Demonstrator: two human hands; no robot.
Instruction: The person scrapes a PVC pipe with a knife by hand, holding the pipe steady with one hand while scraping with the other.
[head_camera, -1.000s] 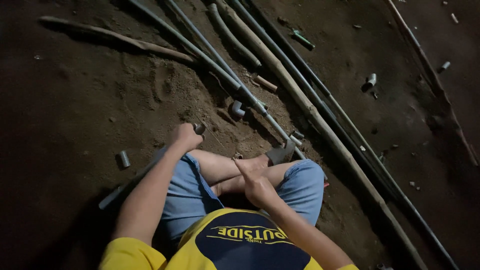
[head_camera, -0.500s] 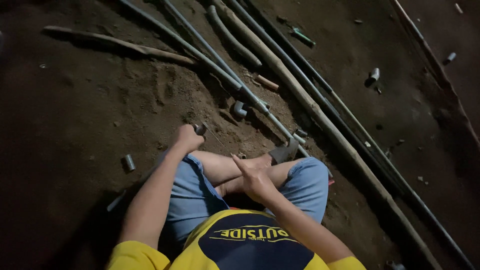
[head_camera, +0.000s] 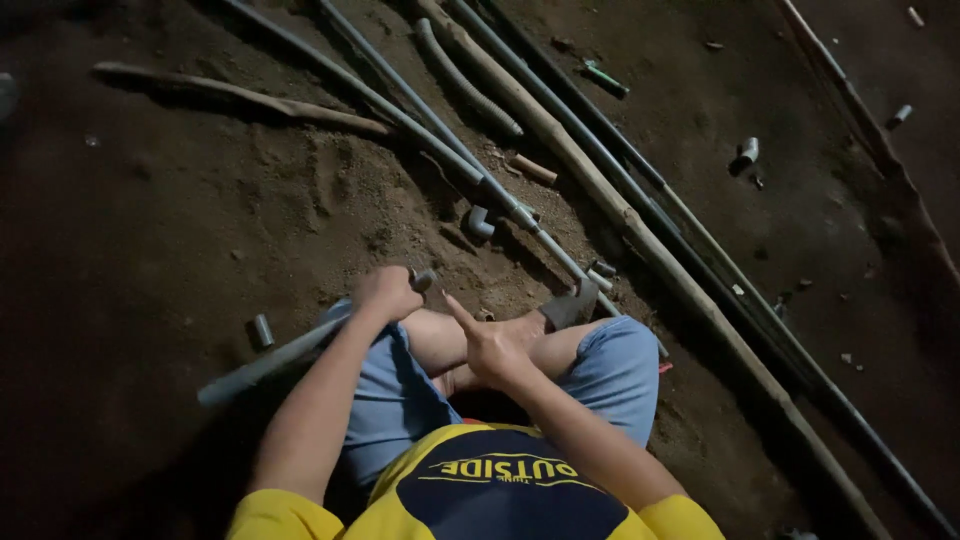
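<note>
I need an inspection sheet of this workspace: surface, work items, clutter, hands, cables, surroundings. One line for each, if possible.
Surface: bare dirt floor, loose and uneven.
Work items: grey pipe across the lap.
Clutter: short pipe offcuts, grey elbow fitting, wooden stick.
Hands: left hand closed round the grey pipe near its end; right hand holds nothing, one finger raised.
Cables: nothing seen.
Surroundings: long pipes lying side by side, dim light.
</note>
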